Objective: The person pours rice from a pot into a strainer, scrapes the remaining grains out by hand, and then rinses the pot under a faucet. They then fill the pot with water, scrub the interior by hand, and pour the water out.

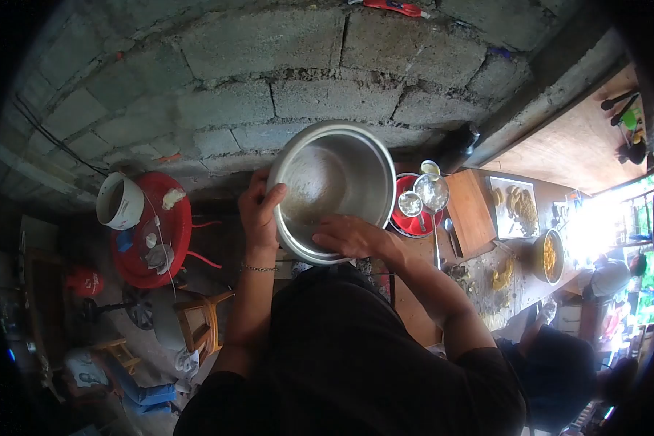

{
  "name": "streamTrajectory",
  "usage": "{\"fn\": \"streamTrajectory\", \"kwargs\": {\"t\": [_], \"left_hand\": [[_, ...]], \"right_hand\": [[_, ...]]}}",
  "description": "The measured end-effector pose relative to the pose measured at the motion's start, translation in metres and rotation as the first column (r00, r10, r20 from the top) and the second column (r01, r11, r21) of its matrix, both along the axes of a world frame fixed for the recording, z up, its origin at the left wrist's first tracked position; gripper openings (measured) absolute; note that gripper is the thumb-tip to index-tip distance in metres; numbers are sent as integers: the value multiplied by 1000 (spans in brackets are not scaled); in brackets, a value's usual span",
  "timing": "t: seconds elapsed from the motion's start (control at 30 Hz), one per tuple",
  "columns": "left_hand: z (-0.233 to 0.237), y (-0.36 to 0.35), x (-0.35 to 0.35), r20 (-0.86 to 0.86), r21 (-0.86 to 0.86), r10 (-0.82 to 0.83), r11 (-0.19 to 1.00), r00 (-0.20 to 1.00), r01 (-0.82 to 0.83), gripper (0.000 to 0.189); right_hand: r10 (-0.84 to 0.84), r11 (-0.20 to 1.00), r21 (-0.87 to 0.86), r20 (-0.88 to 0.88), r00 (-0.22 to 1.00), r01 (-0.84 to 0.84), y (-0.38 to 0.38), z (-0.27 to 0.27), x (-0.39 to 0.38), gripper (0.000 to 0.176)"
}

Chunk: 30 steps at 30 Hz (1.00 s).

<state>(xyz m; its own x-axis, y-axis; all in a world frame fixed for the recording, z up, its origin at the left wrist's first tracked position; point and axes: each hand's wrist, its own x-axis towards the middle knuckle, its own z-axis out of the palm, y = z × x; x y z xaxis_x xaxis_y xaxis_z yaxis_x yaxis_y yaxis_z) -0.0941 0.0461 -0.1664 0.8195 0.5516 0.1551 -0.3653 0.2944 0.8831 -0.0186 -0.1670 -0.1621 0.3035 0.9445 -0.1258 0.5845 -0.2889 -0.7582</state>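
Observation:
A large silvery metal pot (pixel 363 174) is tipped toward me, so its inside shows, with a dull, wet-looking patch low on the inner wall. My left hand (pixel 258 212) grips the rim on the left side, thumb over the edge and the other fingers behind the pot. Over the near rim reaches my right hand (pixel 350 237), its fingers stretched out and slightly bent against the inner wall. I see nothing held in it, though its palm side is hidden.
A block wall (pixel 269 43) rises ahead. On the left, a red round table (pixel 149 269) carries a white bucket (pixel 120 203). To the right are a red basin (pixel 407 185), strainers (pixel 432 192), a wooden board (pixel 471 218) and a bowl of yellow pieces (pixel 548 258). People are nearby on both sides.

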Motion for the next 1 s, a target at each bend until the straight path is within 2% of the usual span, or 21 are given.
{"fn": "streamTrajectory", "kwargs": {"t": [0.07,0.1,0.13,0.23,0.27,0.37,0.47,0.57,0.77,1.0], "left_hand": [[1,2,-2,-66,-82,11,996,998,-16,12],[1,2,-3,-99,-124,7,992,995,-20,17],[-7,4,-1,-117,-160,19,986,993,-37,28],[-26,13,1,-162,-365,-26,930,986,-36,30],[-32,17,2,-195,-428,-55,903,979,-35,31],[-40,24,2,-267,-569,-132,821,955,-46,34],[-38,21,0,-289,-608,-165,793,943,-47,37],[-48,22,0,-316,-604,-159,794,935,-69,37],[-63,21,1,-280,-653,-199,757,939,-34,38],[-67,15,2,-349,-624,-178,776,920,-87,37]], "right_hand": [[31,999,-41,52,998,-29,-8,14,-8,49],[42,997,-63,77,996,-37,-13,17,-12,53],[49,999,-2,132,990,-49,-17,16,-15,56],[69,996,-66,265,962,-53,-22,27,-24,58],[45,998,32,331,943,-59,-25,23,-25,57],[16,993,96,430,903,-63,-26,20,-28,49],[-114,945,311,598,794,-99,-26,21,-29,37],[-207,911,400,655,727,-102,-29,22,-26,31],[-344,836,544,626,700,-76,-36,20,-20,27],[-341,864,497,456,822,82,-46,7,-15,31]]}}
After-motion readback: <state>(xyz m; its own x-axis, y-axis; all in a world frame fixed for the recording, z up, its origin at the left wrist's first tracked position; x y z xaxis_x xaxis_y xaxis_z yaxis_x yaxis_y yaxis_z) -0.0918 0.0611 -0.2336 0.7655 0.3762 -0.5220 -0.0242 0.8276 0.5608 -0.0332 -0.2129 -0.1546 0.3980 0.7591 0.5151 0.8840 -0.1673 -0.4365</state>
